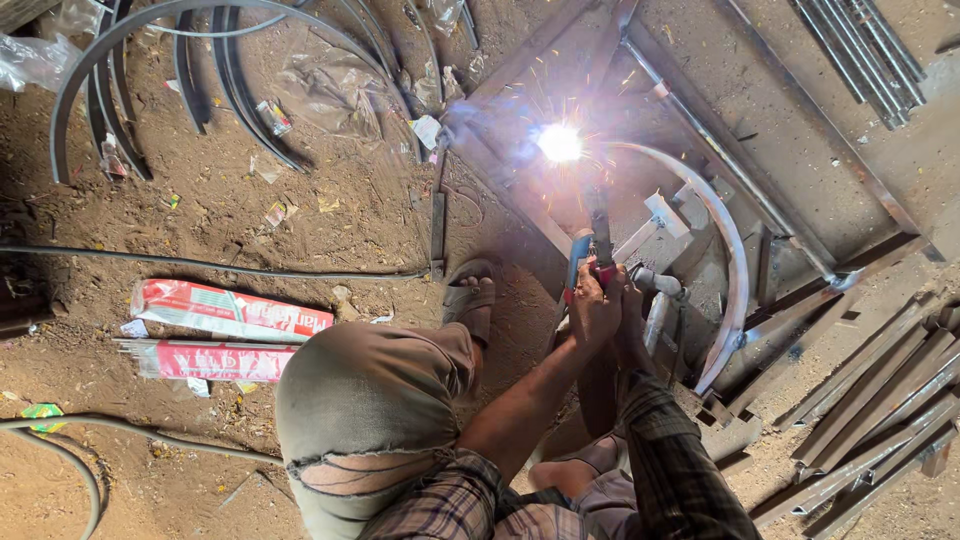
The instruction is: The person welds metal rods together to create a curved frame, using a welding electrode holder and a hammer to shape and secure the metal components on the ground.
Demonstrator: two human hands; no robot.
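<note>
Both hands, the left hand and right hand, are closed on the blue-and-red electrode holder. Its rod burns at a bright arc on the grey steel frame lying on the dirt floor: that weld looks mid-run, with cut angle bars unused alongside.
</note>
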